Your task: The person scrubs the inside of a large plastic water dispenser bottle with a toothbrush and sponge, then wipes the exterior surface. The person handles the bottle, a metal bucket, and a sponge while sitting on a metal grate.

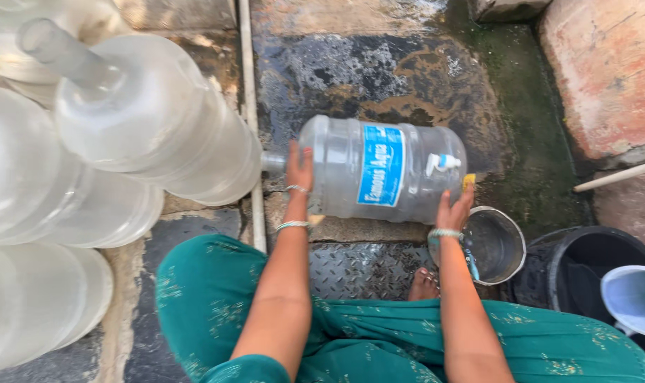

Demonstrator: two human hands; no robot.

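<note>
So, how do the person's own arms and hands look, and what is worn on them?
Both forearms are bare, with no sleeves in view. The left hand has two thin pale bangles at its wrist. The right hand has a pale beaded bracelet at its wrist. No gloves; any rings are too small to tell.

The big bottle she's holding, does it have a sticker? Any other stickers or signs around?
Label: on the side of the clear jug, which lies on its side on the wet floor; a blue rectangle with pale print.
The left hand rests near the jug's neck, the right hand at its base.
Stacked jugs on the left: clear, no labels showing.
No signs or screens in view.
</note>
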